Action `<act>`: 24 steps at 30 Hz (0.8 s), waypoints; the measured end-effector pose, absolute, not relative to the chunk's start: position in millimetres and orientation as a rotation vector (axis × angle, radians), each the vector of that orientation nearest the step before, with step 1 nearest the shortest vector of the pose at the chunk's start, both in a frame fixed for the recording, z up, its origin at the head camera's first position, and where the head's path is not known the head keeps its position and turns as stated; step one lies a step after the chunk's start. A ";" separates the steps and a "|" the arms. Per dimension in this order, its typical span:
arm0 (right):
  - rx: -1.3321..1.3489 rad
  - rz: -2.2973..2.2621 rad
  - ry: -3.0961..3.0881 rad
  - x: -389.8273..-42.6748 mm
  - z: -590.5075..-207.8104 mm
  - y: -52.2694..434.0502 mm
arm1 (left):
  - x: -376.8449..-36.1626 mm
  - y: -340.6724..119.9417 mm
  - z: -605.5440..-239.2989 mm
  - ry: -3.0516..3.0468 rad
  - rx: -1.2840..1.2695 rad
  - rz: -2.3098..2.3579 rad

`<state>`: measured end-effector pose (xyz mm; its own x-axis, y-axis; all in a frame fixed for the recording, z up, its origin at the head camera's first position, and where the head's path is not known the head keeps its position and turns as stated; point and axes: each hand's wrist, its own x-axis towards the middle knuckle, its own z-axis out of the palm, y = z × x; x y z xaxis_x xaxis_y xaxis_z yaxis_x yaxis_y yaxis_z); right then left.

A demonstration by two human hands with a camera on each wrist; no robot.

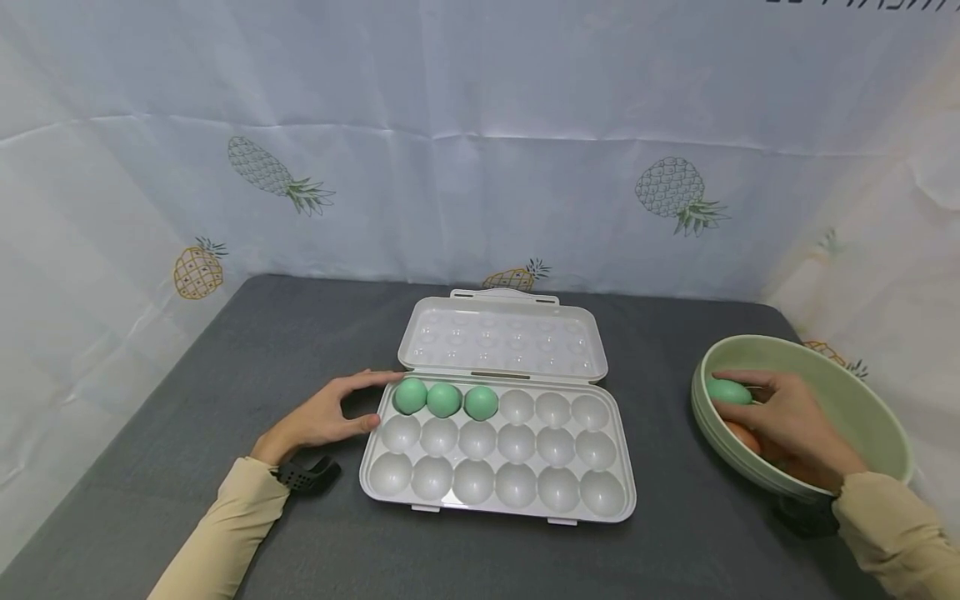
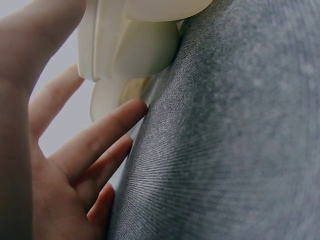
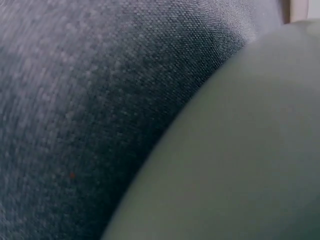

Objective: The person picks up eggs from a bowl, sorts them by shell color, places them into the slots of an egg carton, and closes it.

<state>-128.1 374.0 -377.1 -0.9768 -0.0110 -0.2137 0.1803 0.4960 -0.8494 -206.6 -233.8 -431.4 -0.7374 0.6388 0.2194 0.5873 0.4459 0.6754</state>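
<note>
A white plastic egg box (image 1: 624, 479) lies with its lid (image 1: 502, 312) folded back. Three green eggs (image 1: 444, 400) fill the left half of its back row; the other wells hold nothing. At the box's left edge rests my left hand (image 1: 318, 417), thumb and index finger spread against the side. The left wrist view shows its other fingers (image 2: 100, 140) extended beside the box wall. Inside a light green bowl (image 1: 862, 400) on the right, my right hand (image 1: 798, 421) pinches another green egg (image 1: 726, 391). Below that hand an orange egg (image 1: 742, 437) shows, partly hidden.
A dark grey cloth (image 1: 315, 542) covers the table. White curtains with printed pineapples (image 1: 671, 187) hang behind and at both sides. The bowl's outer wall (image 3: 225, 150) fills much of the right wrist view, where the right hand's grip is out of sight.
</note>
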 end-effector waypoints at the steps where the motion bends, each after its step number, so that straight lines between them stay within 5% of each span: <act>1: 0.146 -1.499 2.540 -127.9 -376.9 373.7 | -206.7 -233.8 -431.6 2.614 1.115 1.178; 24: 0.104 -1.437 2.909 -124.9 -346.4 351.3 | -207.9 -234.7 -433.5 2.596 1.147 1.204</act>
